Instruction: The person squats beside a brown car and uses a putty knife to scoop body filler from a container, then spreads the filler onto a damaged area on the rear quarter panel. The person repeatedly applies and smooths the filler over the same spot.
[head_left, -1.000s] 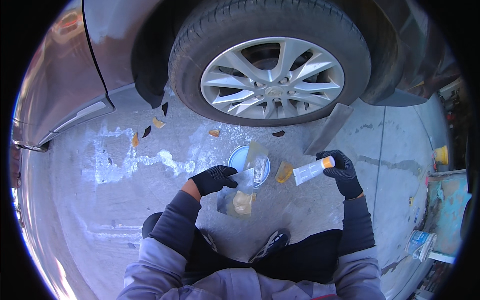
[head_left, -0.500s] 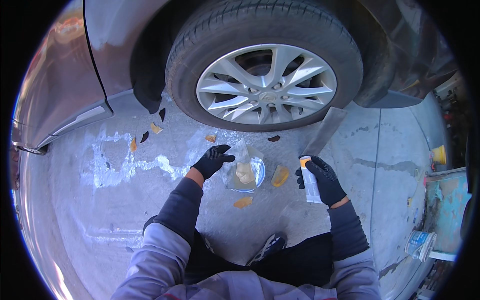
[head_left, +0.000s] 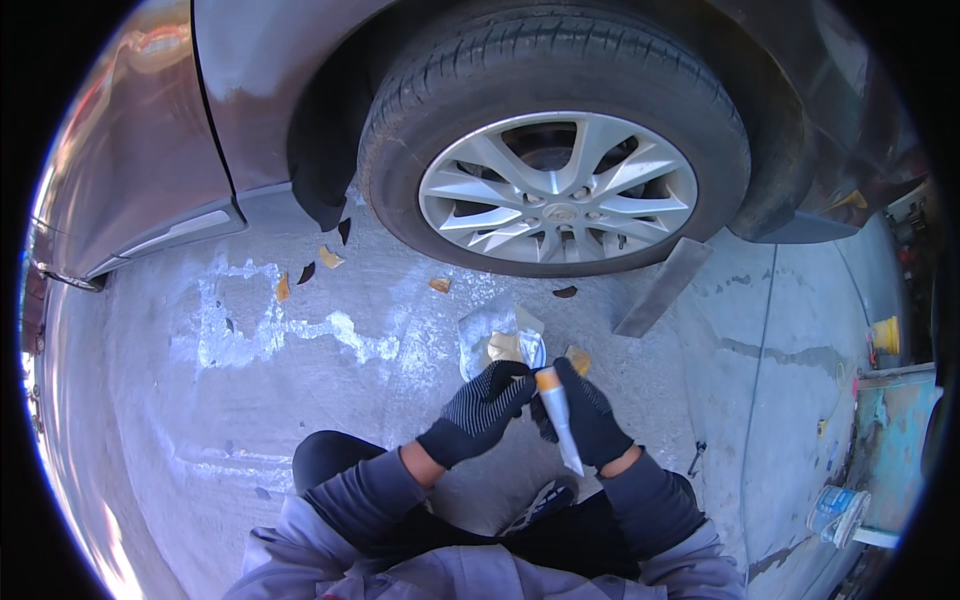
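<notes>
Both my hands wear dark gloves and meet in front of me, low over the concrete floor. My right hand (head_left: 592, 415) is closed around a white squeeze tube (head_left: 563, 425) with an orange end pointing up and away. At that orange end the fingers of my left hand (head_left: 482, 410) are curled together and touching the tube; the exact grip is hidden by the glove. Just beyond lies a round tin (head_left: 536, 347) with a clear plastic sheet (head_left: 484, 328) over it, and a lump of beige paste (head_left: 505, 346) on top. An amber scrap (head_left: 578, 359) is partly behind my right hand.
A car wheel (head_left: 558, 205) stands ahead beneath the dark car body (head_left: 265, 110). A flat grey bar (head_left: 662, 288) leans by the tyre. Amber and black scraps (head_left: 331, 258) dot the floor. At right are a yellow container (head_left: 886, 335), a paint bucket (head_left: 838, 514) and a turquoise cabinet (head_left: 900, 430).
My right hand has brought the tube left and nearer to me. My left hand has left the plastic sheet and come to the tube's orange end. The view has shifted slightly.
</notes>
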